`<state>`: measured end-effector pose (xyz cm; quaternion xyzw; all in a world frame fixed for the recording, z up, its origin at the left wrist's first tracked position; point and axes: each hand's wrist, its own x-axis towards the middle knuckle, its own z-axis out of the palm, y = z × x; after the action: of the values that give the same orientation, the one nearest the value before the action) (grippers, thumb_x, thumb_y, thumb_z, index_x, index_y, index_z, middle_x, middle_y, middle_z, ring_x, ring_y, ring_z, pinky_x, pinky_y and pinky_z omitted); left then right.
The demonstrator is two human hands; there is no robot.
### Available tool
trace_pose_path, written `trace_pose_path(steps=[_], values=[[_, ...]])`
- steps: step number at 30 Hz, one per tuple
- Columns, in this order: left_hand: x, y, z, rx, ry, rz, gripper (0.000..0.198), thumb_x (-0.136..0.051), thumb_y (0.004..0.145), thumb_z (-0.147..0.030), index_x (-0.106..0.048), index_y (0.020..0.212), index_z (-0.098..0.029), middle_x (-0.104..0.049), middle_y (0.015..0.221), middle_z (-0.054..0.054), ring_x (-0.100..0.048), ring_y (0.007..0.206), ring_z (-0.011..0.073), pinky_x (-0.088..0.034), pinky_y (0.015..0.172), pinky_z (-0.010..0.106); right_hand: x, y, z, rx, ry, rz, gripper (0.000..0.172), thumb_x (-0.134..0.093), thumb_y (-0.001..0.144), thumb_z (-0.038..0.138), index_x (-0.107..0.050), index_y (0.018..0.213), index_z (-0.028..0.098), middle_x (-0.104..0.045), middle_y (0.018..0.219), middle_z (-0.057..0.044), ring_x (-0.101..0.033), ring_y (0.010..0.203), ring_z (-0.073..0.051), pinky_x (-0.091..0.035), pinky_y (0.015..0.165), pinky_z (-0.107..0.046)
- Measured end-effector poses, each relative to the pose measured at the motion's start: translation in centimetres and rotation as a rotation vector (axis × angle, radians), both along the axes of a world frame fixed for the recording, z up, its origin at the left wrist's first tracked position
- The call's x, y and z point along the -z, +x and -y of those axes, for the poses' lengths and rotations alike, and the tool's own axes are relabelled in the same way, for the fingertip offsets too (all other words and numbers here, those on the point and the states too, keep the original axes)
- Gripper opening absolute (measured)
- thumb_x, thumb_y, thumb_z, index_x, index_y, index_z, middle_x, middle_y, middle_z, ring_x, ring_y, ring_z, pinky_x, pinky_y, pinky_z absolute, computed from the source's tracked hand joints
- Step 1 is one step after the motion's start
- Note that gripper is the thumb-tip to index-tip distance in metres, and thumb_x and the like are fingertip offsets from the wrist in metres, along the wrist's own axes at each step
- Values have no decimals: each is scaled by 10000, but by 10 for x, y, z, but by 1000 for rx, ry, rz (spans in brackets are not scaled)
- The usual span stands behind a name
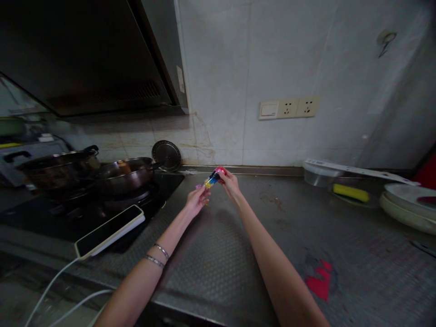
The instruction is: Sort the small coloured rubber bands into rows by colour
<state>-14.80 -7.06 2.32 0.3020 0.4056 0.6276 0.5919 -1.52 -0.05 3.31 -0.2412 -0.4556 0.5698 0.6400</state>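
Observation:
Both my arms reach out over a grey metal counter [238,254]. My hands hold one small multicoloured object [214,177] between them, banded pink, blue and yellow, like a small bottle or tube. My right hand [230,181] grips its pink upper end with closed fingers. My left hand [198,199], with bracelets on the wrist, pinches its yellow lower end. The object is tilted and held just above the counter, near the back wall.
On the left is a black hob with a wok [124,175], a larger pot [56,168] and a round lid [166,155] against the wall. A phone [109,230] on a white cable lies at the hob's edge. At the right stand plates [407,204], a clear container [318,175] and a yellow item [350,193]. A red mark [320,279] shows on the counter.

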Motion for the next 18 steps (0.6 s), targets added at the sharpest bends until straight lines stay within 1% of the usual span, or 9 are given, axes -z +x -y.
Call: trace_pose_path(steps=[4,7,11,15,18], values=[[-4,1,1,98,-104,105,87,-609,749,-177,-581,775,-100,-607,655,25,-575,495,65,-469,392,132,-6,4,3,-2,62,64,420,-637,640,414,-615,990,183,-650,945,-34,-583,793,-122,-458,644,-207],[-6,1,1,148,-157,164,79,-571,779,-177,-569,738,-110,-572,600,5,-542,457,47,-446,371,114,-9,6,5,-20,64,63,406,-636,645,402,-617,991,191,-649,950,-27,-583,796,-116,-455,641,-200],[-7,2,0,104,-155,174,64,-570,776,-173,-564,734,-126,-557,577,-8,-531,457,47,-421,357,109,-9,7,5,-63,44,-11,378,-656,634,373,-628,957,178,-650,931,-30,-586,785,-114,-456,661,-212],[-10,5,0,32,-150,155,46,-575,763,-154,-560,725,-133,-555,569,-16,-517,451,41,-406,362,111,-9,8,5,-73,-23,-61,372,-681,606,350,-635,925,164,-654,886,-40,-590,757,-121,-457,662,-235],[-13,6,1,-10,-149,135,36,-576,751,-140,-560,722,-126,-551,562,-16,-505,440,36,-384,350,109,-10,9,5,-76,-44,-91,355,-689,597,336,-639,897,152,-655,854,-43,-589,733,-121,-460,674,-247]])
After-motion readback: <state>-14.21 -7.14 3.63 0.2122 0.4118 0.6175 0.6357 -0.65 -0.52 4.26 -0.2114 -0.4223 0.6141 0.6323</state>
